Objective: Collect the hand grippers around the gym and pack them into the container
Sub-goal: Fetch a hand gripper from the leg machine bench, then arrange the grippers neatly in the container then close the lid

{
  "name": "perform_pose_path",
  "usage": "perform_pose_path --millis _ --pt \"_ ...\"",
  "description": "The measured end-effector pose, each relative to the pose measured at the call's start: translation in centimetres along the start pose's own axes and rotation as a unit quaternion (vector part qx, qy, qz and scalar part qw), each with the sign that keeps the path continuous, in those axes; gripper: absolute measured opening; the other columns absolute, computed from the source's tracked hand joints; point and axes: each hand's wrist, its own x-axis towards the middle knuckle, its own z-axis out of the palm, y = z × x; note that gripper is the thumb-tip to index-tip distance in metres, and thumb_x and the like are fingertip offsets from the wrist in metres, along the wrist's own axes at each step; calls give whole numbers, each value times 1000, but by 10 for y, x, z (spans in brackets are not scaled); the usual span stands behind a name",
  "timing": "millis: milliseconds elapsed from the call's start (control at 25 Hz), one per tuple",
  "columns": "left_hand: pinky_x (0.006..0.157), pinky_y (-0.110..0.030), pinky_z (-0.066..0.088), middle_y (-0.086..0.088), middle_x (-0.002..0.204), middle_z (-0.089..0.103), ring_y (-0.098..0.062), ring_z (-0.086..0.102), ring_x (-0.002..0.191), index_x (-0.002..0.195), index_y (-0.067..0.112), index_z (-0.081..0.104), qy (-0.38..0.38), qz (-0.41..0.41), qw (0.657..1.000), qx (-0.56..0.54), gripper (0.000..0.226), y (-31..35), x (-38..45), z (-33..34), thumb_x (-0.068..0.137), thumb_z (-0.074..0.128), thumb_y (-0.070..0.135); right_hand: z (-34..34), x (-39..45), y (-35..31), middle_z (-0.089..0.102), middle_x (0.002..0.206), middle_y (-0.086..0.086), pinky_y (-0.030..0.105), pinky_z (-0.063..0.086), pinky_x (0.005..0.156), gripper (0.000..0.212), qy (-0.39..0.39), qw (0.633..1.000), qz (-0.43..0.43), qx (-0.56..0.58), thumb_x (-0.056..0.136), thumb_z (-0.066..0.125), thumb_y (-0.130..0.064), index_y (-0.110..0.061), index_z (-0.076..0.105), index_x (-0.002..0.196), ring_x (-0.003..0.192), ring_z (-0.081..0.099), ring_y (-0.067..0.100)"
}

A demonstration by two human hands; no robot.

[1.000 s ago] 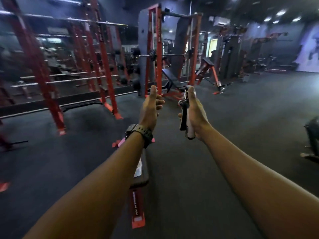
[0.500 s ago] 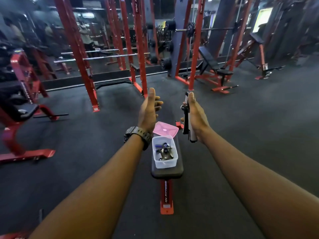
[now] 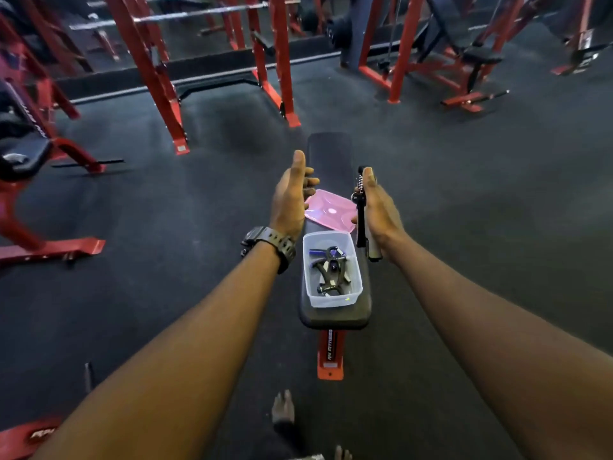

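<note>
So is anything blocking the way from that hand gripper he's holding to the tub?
Nothing visible does. The right hand holds the hand gripper just above the open container; its pink lid lies off, behind it on the bench.

This place is a gym, a commercial one by the look of it. The floor [image 3: 464, 200] is covered with dark rubber matting everywhere. At the back stand red steel power racks [image 3: 159, 78], and a barbell [image 3: 199, 13] lies across one of them. On the right there is an incline bench [image 3: 464, 44] with black padding on a red frame. On the left another red machine with a black pad [image 3: 23, 154] is partly visible. In the middle is a flat bench [image 3: 331, 151] with a black cushion and a red foot which carries a fitness brand label. The light is dim.
</note>
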Motion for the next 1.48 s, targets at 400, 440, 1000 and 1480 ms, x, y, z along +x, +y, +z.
perform_pose_path --millis 400,440,1000,1480 --pt "78 -28 44 -14 111 69 -12 61 86 105 13 63 -68 -95 993 -25 71 -92 147 11 76 37 72 56 127 43 65 126 1 19 43 61 72 25 992 97 -81 93 28 -74 -23 58 134 90 70 21" --pt "79 -30 45 -15 113 69 -12 61 87 107 13 64 -66 -99 993 -17 74 -94 158 12 75 37 74 58 138 44 64 128 2 20 42 63 73 28 991 102 -83 94 27 -73 -22 57 136 86 69 18" --pt "93 -42 47 -4 112 70 -22 63 110 106 22 64 30 -162 985 45 72 -135 255 69 75 30 78 64 279 95 68 117 -3 22 49 68 62 -86 984 136 -70 93 25 -75 -30 59 118 80 64 6" --pt "106 -52 42 -3 113 70 -19 63 108 108 24 65 11 -220 974 59 80 -228 342 72 69 29 84 103 390 168 65 114 5 38 48 86 66 -79 970 145 -178 89 33 -77 -22 54 118 98 65 26"
